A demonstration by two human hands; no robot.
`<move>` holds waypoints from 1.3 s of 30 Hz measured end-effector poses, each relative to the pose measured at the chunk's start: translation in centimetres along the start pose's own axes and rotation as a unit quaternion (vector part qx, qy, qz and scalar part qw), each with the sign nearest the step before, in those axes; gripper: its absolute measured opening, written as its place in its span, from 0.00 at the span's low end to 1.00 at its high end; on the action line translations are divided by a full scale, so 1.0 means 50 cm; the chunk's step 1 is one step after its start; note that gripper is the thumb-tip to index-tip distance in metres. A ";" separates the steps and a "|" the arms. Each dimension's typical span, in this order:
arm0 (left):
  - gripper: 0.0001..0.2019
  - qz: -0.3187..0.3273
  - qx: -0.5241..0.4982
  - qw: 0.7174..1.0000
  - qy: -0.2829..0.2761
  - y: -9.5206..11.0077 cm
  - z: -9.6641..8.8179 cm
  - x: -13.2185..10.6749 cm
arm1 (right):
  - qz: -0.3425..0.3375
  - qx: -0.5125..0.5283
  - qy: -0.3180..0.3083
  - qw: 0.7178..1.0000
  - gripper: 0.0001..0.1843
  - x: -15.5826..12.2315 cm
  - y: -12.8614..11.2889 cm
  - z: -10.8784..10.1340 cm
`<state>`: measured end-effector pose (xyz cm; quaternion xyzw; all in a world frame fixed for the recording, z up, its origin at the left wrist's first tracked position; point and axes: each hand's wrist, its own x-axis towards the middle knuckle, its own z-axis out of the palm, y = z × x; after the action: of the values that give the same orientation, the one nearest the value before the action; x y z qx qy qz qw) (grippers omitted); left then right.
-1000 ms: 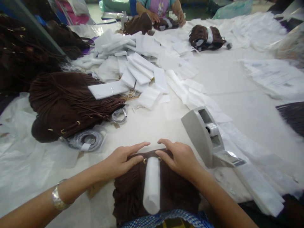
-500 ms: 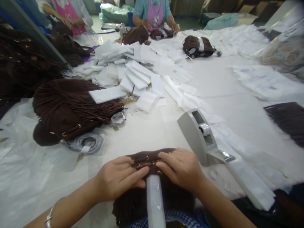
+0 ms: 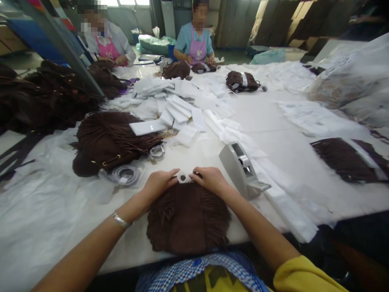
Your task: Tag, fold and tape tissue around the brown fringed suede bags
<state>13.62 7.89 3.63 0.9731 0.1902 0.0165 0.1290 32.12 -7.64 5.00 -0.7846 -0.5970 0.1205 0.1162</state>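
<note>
Brown fringed bag point(image 3: 190, 219), one: lay at the near edge of the worktop point(image 3: 258, 107), directly before the person, fringe to either side of a plain panel.

White roll point(image 3: 187, 179), one: sat at the bag's far edge, about midway along, its dark-centred end facing the person.

Left hand point(image 3: 161, 181): grip closed, apparently on the bag's far edge, fingertips at the roll's left side. Right hand point(image 3: 209, 178): grip likewise closed on that edge, fingers curled by the roll's right side. Exact contact under the fingertips: too small to tell.

Step in hand, by judgement: two-handed folding or straightening of the far edge about the roll. Next move, by judgement: called for even pressure from both hands, with the roll kept centred.

Tape dispenser point(image 3: 238, 168), grey, one: stood near the right hand, apart from the bag.

Wrapped coil point(image 3: 133, 175), one: near the left hand. Second fringed bag point(image 3: 106, 138): beyond it, to the left.

White packets point(image 3: 179, 111), heaped: farther up the worktop.

Co-workers, two: at the far side.
</note>
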 end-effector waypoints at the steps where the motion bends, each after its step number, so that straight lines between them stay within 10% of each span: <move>1: 0.18 0.003 -0.009 1.000 0.008 -0.002 -0.003 0.004 | -0.001 0.006 0.014 1.000 0.21 0.004 0.001 0.002; 6: 0.18 0.024 -0.027 0.998 0.059 0.017 -0.033 -0.010 | -0.082 0.066 0.121 0.987 0.16 -0.036 -0.014 -0.010; 12: 0.13 0.004 -0.076 0.959 0.273 0.117 -0.065 -0.166 | -0.162 0.153 0.220 0.950 0.16 -0.243 -0.094 -0.016; 18: 0.16 0.172 -0.033 0.976 0.128 0.150 0.013 -0.305 | -0.261 0.047 0.088 0.960 0.26 -0.332 -0.086 0.094; 24: 0.16 -0.031 0.087 0.972 0.214 0.083 0.015 -0.385 | -0.246 0.029 0.114 0.962 0.27 -0.335 -0.055 0.135; 27: 0.16 -0.077 0.102 0.953 0.273 0.100 -0.011 -0.390 | -0.246 0.033 0.114 0.962 0.26 -0.333 -0.059 0.130; 30: 0.16 0.051 0.057 0.968 0.238 0.155 -0.005 -0.360 | -0.253 0.031 0.106 0.961 0.28 -0.334 -0.060 0.121; 34: 0.27 0.219 0.061 0.964 0.134 0.196 0.062 -0.317 | -0.231 0.017 0.137 0.963 0.32 -0.350 -0.037 0.110; 39: 0.26 0.216 0.067 0.958 0.177 0.179 0.125 -0.295 | -0.125 0.047 0.249 0.959 0.17 -0.398 0.037 0.111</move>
<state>3.73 -7.16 0.16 0.9789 -0.0036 0.2032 0.0206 26.86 -27.11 0.16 -0.7024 -0.6365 -0.0662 0.3118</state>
